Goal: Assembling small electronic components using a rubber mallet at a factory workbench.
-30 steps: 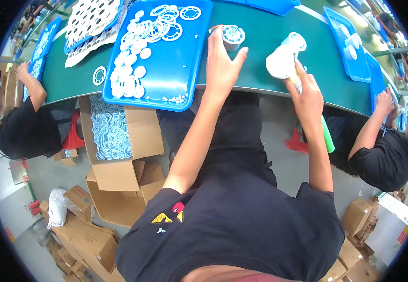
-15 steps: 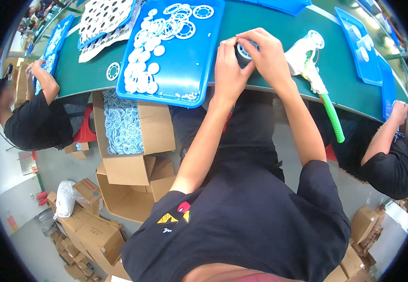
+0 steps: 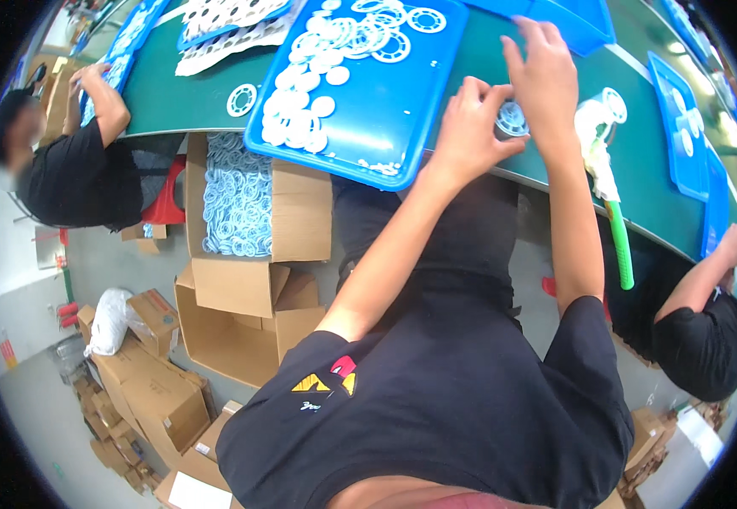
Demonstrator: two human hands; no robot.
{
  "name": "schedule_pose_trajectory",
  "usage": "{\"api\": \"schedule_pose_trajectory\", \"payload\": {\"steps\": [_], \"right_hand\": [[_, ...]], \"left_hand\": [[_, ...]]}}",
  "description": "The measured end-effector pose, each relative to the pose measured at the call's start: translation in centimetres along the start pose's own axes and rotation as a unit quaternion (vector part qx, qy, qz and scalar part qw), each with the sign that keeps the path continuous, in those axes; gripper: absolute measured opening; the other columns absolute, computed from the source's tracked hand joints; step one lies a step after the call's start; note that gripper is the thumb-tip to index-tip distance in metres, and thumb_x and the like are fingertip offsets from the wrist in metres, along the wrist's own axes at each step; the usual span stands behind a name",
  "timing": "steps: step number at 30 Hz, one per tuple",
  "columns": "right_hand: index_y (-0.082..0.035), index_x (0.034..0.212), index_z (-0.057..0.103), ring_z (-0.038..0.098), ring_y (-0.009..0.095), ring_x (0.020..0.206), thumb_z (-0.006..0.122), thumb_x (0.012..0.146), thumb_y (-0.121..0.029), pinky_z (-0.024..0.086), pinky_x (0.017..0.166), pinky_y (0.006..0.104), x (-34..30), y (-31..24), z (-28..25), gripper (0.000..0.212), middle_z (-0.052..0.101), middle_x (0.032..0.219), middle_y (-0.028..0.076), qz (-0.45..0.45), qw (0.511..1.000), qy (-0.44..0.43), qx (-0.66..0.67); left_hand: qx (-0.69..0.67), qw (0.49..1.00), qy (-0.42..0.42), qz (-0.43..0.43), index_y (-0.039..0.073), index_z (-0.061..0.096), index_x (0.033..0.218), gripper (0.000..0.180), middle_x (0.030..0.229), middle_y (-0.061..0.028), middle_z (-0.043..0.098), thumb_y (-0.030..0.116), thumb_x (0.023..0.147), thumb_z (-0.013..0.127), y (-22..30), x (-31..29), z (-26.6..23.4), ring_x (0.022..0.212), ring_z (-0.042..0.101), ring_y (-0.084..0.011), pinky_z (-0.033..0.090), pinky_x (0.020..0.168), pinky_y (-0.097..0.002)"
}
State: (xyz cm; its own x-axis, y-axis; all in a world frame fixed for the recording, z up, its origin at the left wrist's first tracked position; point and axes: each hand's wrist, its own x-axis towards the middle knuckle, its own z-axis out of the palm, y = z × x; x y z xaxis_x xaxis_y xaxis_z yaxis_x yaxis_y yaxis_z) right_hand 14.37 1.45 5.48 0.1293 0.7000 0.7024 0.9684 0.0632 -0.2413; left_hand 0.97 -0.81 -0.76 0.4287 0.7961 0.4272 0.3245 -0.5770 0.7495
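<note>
Right grip advanced — left grip cups spool.

pass: table between green-handled tool and side tray | obstacles: large tray left, bin ahead

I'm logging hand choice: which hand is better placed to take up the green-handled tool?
Probably the right hand: nearer the green-handled tool; the left hand is farther off, curled beside the round part.
</note>
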Motion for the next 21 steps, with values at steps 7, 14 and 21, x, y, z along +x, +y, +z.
{"api": "schedule_pose_trajectory", "payload": {"steps": [7, 14, 21], "right_hand": [[-0.004, 0.130, 0.063, 0.069, 0.034, 0.112, 0.064, 0.096, -0.007, 0.061, 0.089, 0.0414, -0.4, -12.1, 8.8, 0.034, 0.065, 0.122, 0.016, -0.293, 0.891, -0.330, 0.103], [0.005, 0.107, 0.064, 0.070, 0.033, 0.110, 0.068, 0.087, -0.006, 0.063, 0.081, 0.0401, -1.5, -13.7, 9.3, 0.023, 0.066, 0.111, 0.023, -0.288, 0.918, -0.268, -0.040], [0.000, 0.107, 0.071, 0.069, 0.038, 0.087, 0.062, 0.101, -0.015, 0.057, 0.078, 0.0418, -1.1, -3.1, -1.0, 0.018, 0.066, 0.097, 0.020, -0.053, 0.960, -0.132, 0.242]], "left_hand": [[0.011, 0.997, 0.039, 0.061, 0.011, 0.064, 0.134, 0.067, 0.117, -0.0196, 0.052, 0.038, 0.078, 0.089, -1.3, -0.7, 2.3, 0.105, 0.057, -0.0370, 0.048, 0.093, -0.0478], [0.055, 0.992, 0.069, 0.092, 0.008, 0.061, 0.133, 0.073, 0.117, -0.0193, 0.057, 0.041, 0.074, 0.090, -1.5, -0.6, 2.4, 0.105, 0.058, -0.0374, 0.048, 0.091, -0.0490], [0.008, 0.999, -0.044, 0.026, -0.001, 0.058, 0.129, 0.065, 0.121, -0.0205, 0.063, 0.032, 0.080, 0.085, -2.6, -0.3, 1.8, 0.112, 0.060, -0.0383, 0.047, 0.093, -0.0496]]}}
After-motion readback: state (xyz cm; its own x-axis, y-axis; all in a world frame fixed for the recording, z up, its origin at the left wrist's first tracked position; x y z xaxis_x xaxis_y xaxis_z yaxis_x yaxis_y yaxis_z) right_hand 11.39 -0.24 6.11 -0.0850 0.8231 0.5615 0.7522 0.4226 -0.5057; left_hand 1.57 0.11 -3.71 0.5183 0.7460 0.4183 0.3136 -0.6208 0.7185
